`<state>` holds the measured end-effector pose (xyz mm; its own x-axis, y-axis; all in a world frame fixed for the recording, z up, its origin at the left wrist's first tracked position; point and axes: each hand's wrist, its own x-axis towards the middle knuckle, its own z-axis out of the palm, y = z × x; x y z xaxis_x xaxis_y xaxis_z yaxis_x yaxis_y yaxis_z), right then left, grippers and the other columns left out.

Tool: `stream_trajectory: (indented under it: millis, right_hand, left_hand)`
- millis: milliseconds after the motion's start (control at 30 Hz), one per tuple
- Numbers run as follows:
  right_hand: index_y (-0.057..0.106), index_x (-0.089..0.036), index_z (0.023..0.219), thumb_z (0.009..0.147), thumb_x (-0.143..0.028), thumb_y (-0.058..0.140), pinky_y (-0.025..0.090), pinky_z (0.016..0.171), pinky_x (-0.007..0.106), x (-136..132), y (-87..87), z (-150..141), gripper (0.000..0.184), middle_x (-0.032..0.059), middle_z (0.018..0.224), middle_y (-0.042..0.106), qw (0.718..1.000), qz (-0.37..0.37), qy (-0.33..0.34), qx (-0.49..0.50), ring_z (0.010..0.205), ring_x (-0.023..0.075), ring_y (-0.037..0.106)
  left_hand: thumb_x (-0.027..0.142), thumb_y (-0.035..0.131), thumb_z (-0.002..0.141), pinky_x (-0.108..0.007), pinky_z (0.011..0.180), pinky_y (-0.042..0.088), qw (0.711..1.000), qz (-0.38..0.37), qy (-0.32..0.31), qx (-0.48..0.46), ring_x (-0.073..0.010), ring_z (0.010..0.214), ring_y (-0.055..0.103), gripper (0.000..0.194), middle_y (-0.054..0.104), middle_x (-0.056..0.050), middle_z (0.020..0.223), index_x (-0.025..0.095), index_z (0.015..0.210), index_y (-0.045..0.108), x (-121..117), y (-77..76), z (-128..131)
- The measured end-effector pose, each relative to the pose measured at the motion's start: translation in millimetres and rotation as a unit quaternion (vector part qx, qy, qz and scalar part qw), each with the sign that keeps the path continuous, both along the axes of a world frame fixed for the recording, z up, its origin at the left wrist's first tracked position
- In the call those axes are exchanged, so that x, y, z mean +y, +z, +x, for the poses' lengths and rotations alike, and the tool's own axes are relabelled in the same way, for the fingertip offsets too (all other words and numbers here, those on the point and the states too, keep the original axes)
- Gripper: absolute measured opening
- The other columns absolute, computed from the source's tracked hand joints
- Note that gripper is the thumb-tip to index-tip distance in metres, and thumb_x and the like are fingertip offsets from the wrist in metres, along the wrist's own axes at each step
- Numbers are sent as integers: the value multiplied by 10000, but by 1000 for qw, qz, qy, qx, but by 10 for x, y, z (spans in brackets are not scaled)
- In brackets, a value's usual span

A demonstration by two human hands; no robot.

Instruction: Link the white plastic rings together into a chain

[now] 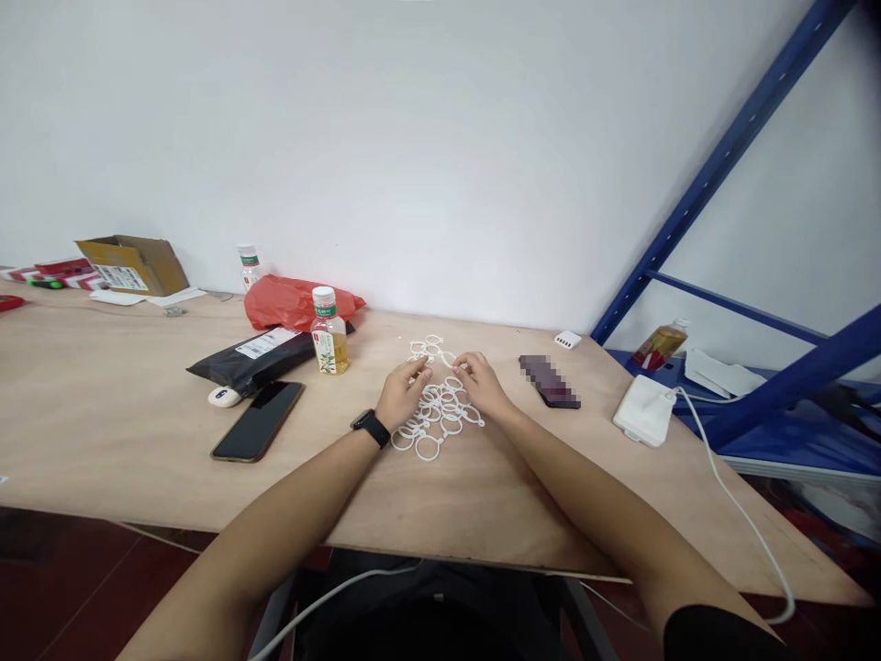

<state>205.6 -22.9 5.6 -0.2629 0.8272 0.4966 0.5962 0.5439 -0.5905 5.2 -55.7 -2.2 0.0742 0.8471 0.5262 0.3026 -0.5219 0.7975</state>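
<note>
Your left hand (403,393) and right hand (483,384) are both pinched on the white rings (440,408) piled mid-table (138,404). Looks like you're mid-linking; next bit probably needs one ring held steady.

bright, even light; warped edges

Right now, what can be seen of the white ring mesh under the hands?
The white ring mesh is a flat sheet of small linked rings, plastic by the look of it, lying on the wooden table with a looser bunch at its far end. The left hand and right hand rest on its two sides, fingertips pinching rings near the middle.
</note>
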Motion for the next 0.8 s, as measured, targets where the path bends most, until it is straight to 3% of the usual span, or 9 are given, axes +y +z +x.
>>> stream_trajectory:
  millis: [100,200,333,500,700,800]
  right_hand:
    - [589,-220,920,935,-290,503,471,850,333,-368,5,-23,112,49,992,557,996,13,79,39,929,187,554]
    - [590,-228,929,942,-283,496,469,893,360,-552,15,-84,110,62,1012,559,994,19,100,49,988,199,546]
    - [607,-224,916,945,-275,498,474,909,370,-574,11,-133,124,79,1056,547,992,20,113,43,1027,204,547]
    - [628,-220,908,946,-279,505,465,935,382,-560,2,-120,142,88,1087,540,991,38,127,27,1053,205,551]
    - [653,-225,917,922,-327,558,509,820,345,-562,15,-110,139,75,1024,610,990,38,132,42,967,197,597]
    - [658,-220,961,911,-356,573,518,737,315,-557,19,-124,168,58,951,660,991,29,95,92,877,186,624]
  left_hand:
    - [403,586,883,-356,901,490,996,-25,-49,-69,-211,993,640,399,698,-105,1114,158,1187,669,-26,18,35]
    - [416,677,806,-347,854,517,986,-64,-81,-127,-207,918,661,370,727,-104,1022,141,1050,721,-59,30,66]
    - [439,761,704,-308,731,530,966,-136,-106,-195,-175,774,664,421,736,-87,885,113,967,719,-35,6,68]
    - [464,789,660,-265,645,509,953,-185,-124,-206,-142,677,641,439,731,-66,807,106,904,720,-29,31,61]
    - [472,764,689,-242,581,480,957,-175,-131,-190,-130,619,615,381,713,-39,730,116,820,721,-113,135,76]
    - [473,748,707,-246,596,482,968,-153,-123,-158,-138,639,621,373,720,-47,750,118,817,721,-141,140,84]
